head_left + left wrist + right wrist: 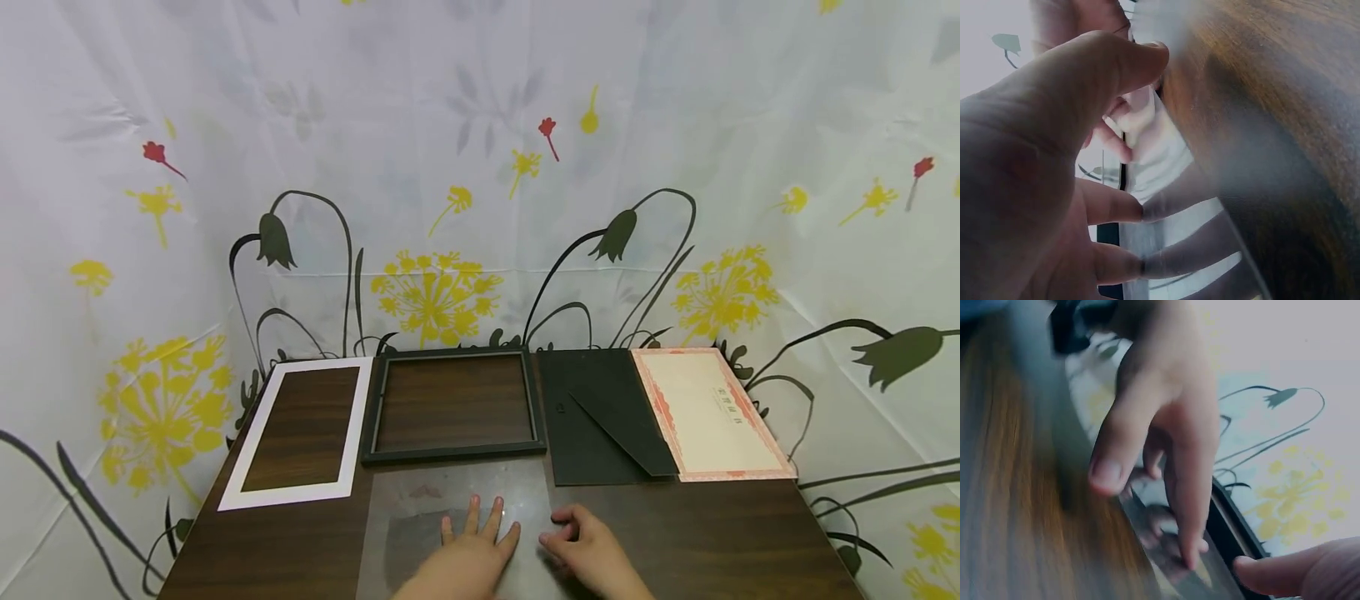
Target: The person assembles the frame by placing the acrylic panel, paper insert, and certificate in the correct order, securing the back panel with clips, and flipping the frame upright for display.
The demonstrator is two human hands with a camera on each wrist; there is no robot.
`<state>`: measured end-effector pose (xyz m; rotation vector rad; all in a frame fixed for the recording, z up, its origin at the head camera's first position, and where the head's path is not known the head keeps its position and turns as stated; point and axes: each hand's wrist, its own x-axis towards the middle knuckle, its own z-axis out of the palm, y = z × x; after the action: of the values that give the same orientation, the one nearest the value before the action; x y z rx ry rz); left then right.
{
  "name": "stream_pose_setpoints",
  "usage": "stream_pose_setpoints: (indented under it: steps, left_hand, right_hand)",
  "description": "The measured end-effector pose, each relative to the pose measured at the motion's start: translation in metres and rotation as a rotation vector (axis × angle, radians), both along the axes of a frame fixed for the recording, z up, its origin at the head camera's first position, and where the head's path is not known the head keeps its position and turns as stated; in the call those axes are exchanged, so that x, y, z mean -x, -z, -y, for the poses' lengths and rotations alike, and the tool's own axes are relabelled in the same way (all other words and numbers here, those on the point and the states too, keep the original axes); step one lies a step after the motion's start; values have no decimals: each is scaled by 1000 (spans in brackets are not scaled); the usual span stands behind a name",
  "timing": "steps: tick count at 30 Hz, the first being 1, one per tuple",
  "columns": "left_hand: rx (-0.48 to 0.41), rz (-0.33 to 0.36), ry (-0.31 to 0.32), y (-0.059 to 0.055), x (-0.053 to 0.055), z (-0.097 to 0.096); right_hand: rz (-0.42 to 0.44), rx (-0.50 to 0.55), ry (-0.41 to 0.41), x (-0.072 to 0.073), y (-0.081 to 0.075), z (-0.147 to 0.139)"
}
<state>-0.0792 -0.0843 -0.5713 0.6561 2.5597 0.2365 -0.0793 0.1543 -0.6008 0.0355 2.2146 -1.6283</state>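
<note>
A clear, glossy sheet [525, 485] lies on the near middle of the table and mirrors the hands. My left hand [468, 562] spreads its fingers over it; in the left wrist view, the fingertips touch the sheet [1169, 234] while the palm stays raised. My right hand [592, 554] is by the sheet's right edge, thumb and forefinger bent and slightly apart. I see nothing held between them; whether they touch the sheet is unclear. Just beyond lies an empty dark picture frame [453, 456].
To the left lies a white mat board [291, 497] with a rectangular opening. On the right are a black backing board [592, 462] with its stand leg and a cream certificate [697, 383] with a red border. A flowered curtain [480, 208] hangs behind the wooden table [735, 533].
</note>
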Motion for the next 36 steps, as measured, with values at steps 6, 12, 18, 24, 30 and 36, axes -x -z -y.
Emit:
stream_pose_setpoints:
  steps: [6,12,18,24,30,36]
  left_hand:
    - [-8,-35,46,6,-5,9]
    - [-74,-3,67,11,-9,22]
    - [-166,-12,79,13,-6,39]
    - [-196,-132,96,-4,-3,51]
    - [-245,-206,81,-12,3,67]
    - [-288,-324,-26,-17,12,89]
  right_hand:
    - [236,307,33,0,10,3]
    - [282,380,-26,-9,14,12]
    - [238,488,-32,-9,9,13]
    - [186,560,-86,-3,-1,2]
    - [170,585,-94,3,-3,-10]
    - [152,578,-80,8,-13,-22]
